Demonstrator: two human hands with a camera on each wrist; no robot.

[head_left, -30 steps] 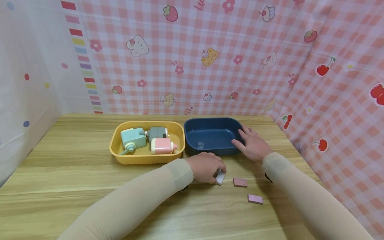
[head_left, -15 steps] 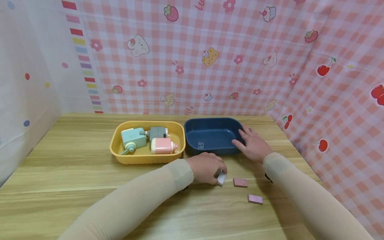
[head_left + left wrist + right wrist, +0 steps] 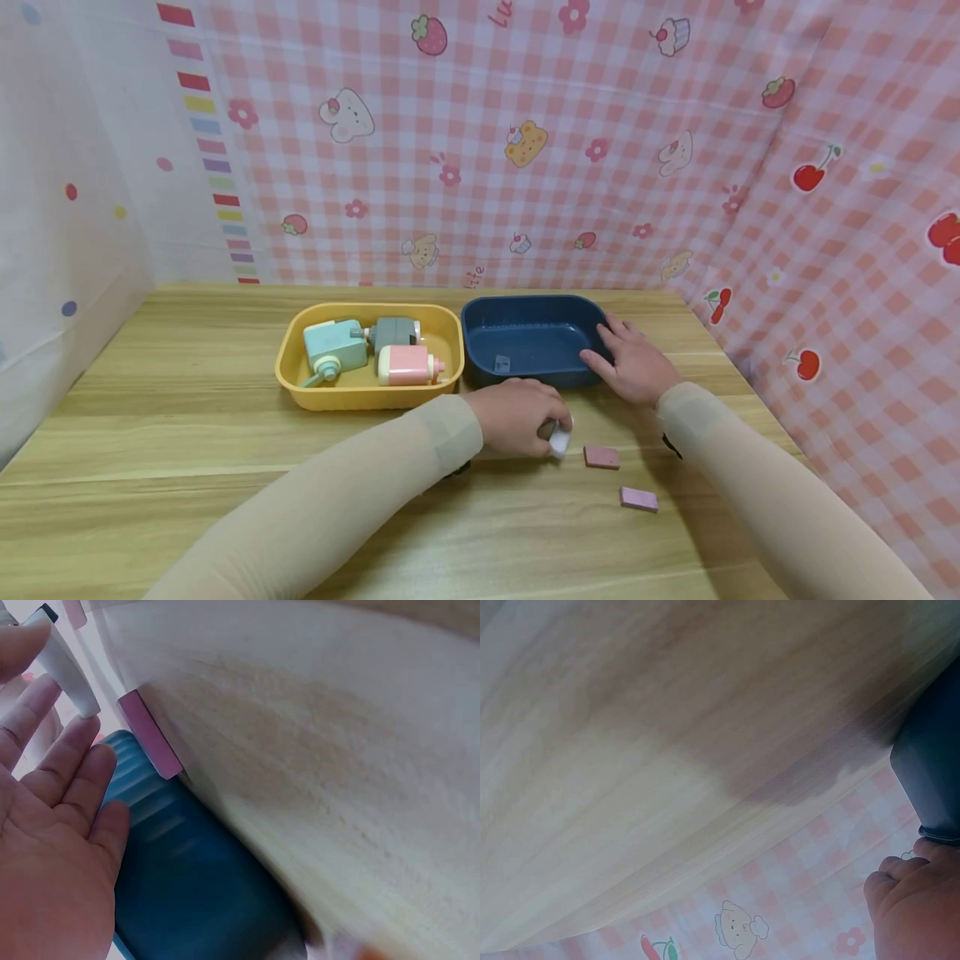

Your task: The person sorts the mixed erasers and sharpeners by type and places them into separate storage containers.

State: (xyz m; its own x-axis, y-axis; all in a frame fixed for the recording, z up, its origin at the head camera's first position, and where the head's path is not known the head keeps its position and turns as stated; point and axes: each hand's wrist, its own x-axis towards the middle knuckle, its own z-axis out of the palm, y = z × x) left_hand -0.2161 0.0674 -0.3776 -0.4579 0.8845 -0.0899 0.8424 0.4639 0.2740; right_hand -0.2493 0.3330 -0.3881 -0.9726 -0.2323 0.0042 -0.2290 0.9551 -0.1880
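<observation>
Left to right on the near side, a cream-sleeved forearm slants across the surface, ending in the left hand. The hand stands in front of the blue basket's near left corner and pinches a white block between thumb and fingertips; whether the block touches the surface I cannot tell. The left wrist view shows a dark end on it. Just right of it lies a dusty pink block, flat, and nearer and further right a lilac block. The right hand rests on the right end of the blue basket, thumb and fingers spread.

Farther back, the yellow basket holds a teal bottle at left, a grey bottle at far right and a pink bottle nearer, lying on its side. Right beside it sits the blue basket, with a small pale square inside, near its left end.

The surface has a pale wood grain. Dotted white cloth hangs at left, pink checked cloth at the far side, and cherry-patterned cloth at right.
</observation>
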